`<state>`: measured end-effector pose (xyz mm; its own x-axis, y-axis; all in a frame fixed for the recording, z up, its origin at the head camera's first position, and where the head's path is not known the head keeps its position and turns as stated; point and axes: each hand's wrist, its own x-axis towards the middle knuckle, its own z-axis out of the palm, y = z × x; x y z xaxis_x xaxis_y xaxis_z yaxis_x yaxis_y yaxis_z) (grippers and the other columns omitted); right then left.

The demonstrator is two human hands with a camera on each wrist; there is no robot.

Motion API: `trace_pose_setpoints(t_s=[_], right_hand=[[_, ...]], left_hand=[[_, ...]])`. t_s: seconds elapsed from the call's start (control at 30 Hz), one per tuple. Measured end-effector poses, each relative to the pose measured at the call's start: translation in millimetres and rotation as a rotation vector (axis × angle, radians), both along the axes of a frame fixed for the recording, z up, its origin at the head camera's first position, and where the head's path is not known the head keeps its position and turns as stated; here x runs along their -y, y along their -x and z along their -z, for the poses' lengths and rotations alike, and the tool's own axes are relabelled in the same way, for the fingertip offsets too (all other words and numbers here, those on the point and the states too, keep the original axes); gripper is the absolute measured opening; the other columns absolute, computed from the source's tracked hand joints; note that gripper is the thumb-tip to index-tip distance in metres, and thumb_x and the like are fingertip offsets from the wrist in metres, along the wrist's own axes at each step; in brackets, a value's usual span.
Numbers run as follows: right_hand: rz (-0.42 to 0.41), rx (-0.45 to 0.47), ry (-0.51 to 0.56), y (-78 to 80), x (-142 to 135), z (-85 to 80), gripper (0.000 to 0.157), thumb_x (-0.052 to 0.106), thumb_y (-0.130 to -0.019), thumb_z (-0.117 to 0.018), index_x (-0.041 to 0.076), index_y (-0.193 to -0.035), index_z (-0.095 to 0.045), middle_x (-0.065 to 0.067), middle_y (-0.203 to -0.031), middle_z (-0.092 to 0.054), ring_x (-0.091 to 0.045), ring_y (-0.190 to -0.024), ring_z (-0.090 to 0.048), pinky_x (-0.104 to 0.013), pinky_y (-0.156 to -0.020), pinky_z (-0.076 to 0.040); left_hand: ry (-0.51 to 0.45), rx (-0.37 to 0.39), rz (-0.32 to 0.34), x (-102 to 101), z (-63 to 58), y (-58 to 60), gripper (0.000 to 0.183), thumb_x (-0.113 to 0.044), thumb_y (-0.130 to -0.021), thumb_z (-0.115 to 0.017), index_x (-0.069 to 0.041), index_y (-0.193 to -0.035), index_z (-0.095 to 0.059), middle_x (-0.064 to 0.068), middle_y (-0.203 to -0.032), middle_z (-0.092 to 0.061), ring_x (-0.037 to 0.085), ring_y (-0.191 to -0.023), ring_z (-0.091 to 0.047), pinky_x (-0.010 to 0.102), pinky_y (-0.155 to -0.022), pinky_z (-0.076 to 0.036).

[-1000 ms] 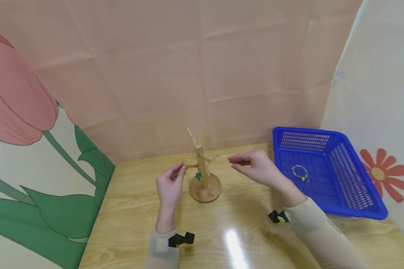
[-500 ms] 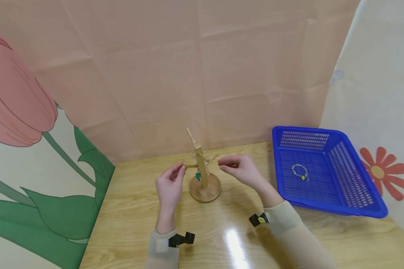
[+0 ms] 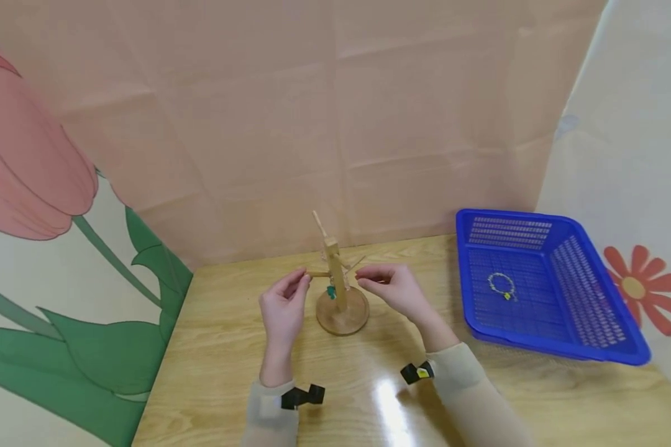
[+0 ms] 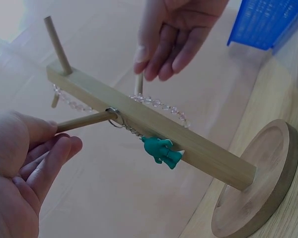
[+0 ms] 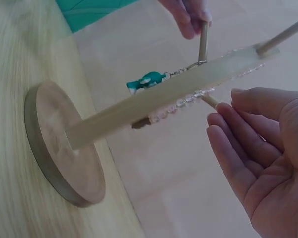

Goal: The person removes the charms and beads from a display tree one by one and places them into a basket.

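Note:
A wooden stand (image 3: 335, 279) with pegs rises from a round base. My left hand (image 3: 285, 301) pinches the outer end of its left peg (image 4: 84, 121) between thumb and fingers. A teal animal-shaped charm keychain (image 4: 161, 150) hangs by its metal ring from that peg. On the opposite side, a pinkish clear beaded bracelet (image 5: 181, 102) hangs on the right peg (image 5: 209, 100). My right hand (image 5: 268, 144) is at that peg's tip, its fingers loosely bent with thumb and fingertips slightly apart; actual contact is unclear. Another beaded bracelet (image 4: 72, 101) hangs on a rear peg.
A blue plastic basket (image 3: 472, 320) stands at the right of the wood-grain table (image 3: 218, 354). Inside lies a beaded bracelet (image 3: 501, 283) with a yellow charm. A pink sheet (image 3: 335, 124) covers the back wall.
My right hand has moved left, from well right of the stand to the tip of the right peg. The left hand keeps its pinch on the left peg.

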<state>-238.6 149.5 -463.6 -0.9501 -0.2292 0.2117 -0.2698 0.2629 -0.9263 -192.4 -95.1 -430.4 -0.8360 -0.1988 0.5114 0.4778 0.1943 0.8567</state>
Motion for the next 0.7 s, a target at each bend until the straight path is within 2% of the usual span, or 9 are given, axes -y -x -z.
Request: trace_pose_setpoints(t_s=[0.13,0.3,0.47,0.7], right_hand=[[0.02,-0.004,0.003,1.1,6.3,5.0,0.029,0.032,-0.089,-0.077,0.012,-0.11,-0.076,0.003,-0.109,-0.074,-0.017,-0.099,-0.069,-0.033,-0.082,-0.06],[0.08,-0.023,0.0,2.4,9.5,14.6,0.026,0.03,-0.09,-0.077,0.013,-0.11,-0.077,0.002,-0.106,-0.074,-0.017,-0.096,-0.07,-0.031,-0.081,-0.06],[0.113,0.007,0.029,2.9,13.2,24.5,0.028,0.033,-0.088,-0.078,0.015,-0.109,-0.077,0.003,-0.104,-0.075,-0.016,-0.095,-0.07,-0.029,-0.08,-0.06],[0.132,0.006,0.043,4.0,22.8,24.6,0.029,0.033,-0.087,-0.079,0.014,-0.108,-0.077,-0.002,-0.103,-0.075,-0.019,-0.095,-0.07,-0.031,-0.081,-0.06]], left_hand=[[0.012,0.012,-0.007,0.0,-1.1,-0.3,0.015,0.003,-0.091,-0.07,0.007,-0.105,-0.072,0.022,-0.097,-0.073,0.026,-0.083,-0.074,0.024,-0.072,-0.061],[0.013,0.019,0.004,-0.6,-1.9,0.7,0.016,0.002,-0.092,-0.069,0.008,-0.107,-0.072,0.023,-0.099,-0.072,0.031,-0.085,-0.073,0.025,-0.074,-0.061],[0.014,0.031,0.006,0.1,-0.8,1.1,0.016,0.003,-0.092,-0.068,0.007,-0.107,-0.072,0.026,-0.101,-0.071,0.028,-0.085,-0.073,0.026,-0.075,-0.061],[-0.002,0.028,0.002,0.6,0.6,2.8,0.016,0.004,-0.091,-0.069,0.006,-0.106,-0.072,0.024,-0.099,-0.072,0.029,-0.085,-0.073,0.026,-0.075,-0.061]])
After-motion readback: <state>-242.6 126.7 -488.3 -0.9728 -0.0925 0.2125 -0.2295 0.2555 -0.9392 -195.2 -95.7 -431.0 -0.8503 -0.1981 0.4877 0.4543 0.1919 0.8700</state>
